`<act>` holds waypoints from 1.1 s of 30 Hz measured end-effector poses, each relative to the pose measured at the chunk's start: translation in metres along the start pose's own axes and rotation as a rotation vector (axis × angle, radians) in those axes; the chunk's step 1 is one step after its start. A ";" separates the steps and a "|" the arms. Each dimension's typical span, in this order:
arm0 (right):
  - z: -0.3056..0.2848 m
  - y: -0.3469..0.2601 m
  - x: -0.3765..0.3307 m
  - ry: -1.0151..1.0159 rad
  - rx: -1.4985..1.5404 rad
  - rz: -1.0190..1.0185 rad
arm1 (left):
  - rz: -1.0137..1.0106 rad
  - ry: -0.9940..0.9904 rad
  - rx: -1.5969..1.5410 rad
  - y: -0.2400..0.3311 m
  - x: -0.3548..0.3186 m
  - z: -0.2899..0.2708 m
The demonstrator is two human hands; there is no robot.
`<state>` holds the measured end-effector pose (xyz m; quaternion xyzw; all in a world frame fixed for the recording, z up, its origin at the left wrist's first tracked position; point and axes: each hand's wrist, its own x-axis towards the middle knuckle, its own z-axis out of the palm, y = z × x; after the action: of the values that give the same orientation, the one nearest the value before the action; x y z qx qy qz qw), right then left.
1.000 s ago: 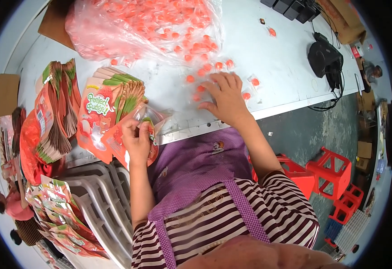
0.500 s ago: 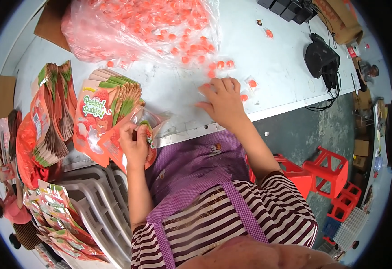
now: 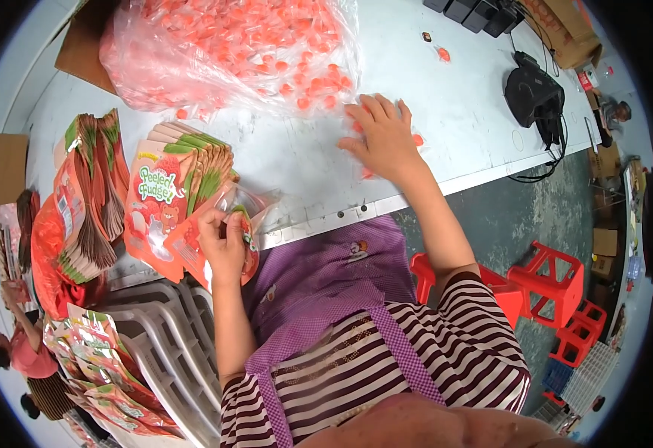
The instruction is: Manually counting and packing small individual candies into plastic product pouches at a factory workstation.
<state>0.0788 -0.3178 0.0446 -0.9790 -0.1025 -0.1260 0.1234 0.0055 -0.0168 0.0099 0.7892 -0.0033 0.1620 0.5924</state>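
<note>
The left hand (image 3: 223, 246) has its thumb and fingers clamped on a pouch (image 3: 252, 257), whose clear part spreads at the hand's one o'clock, over the table (image 3: 289, 164) edge. From that hand, a fanned stack (image 3: 155, 194) of red and green pouches lies near at ten o'clock, and a bundle (image 3: 96, 198) of more pouches stands beyond it, also toward ten. At seven o'clock are grey trays (image 3: 169, 321), with plump pouches (image 3: 113, 373) lying just beside them. The right hand (image 3: 385, 142) is palm down over the table at the left hand's two o'clock, its fingers a little apart and its thumb well away from them. Wrapped red sweets lie about it: one (image 3: 418, 140) just beside at three o'clock, another (image 3: 367, 173) near at seven, and some half hidden under the fingers, so I cannot tell whether it touches them. From the right hand, a big clear bag (image 3: 229, 60) full of sweets sits at ten o'clock, a lone sweet (image 3: 444, 54) at one, a black case (image 3: 534, 97) between two and three, and red stools (image 3: 547, 280) on the floor at four.
</note>
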 end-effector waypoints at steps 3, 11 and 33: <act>-0.004 -0.014 -0.008 -0.065 0.013 0.112 | 0.000 0.008 -0.014 0.004 0.001 0.002; 0.009 -0.012 -0.014 0.012 -0.064 0.169 | -0.008 0.034 -0.071 -0.001 -0.003 -0.004; -0.002 0.032 0.047 -0.104 0.266 -0.079 | 0.026 0.006 0.050 -0.007 -0.002 -0.002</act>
<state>0.1307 -0.3408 0.0520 -0.9544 -0.1632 -0.0651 0.2412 0.0049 -0.0133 0.0030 0.8032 -0.0076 0.1720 0.5702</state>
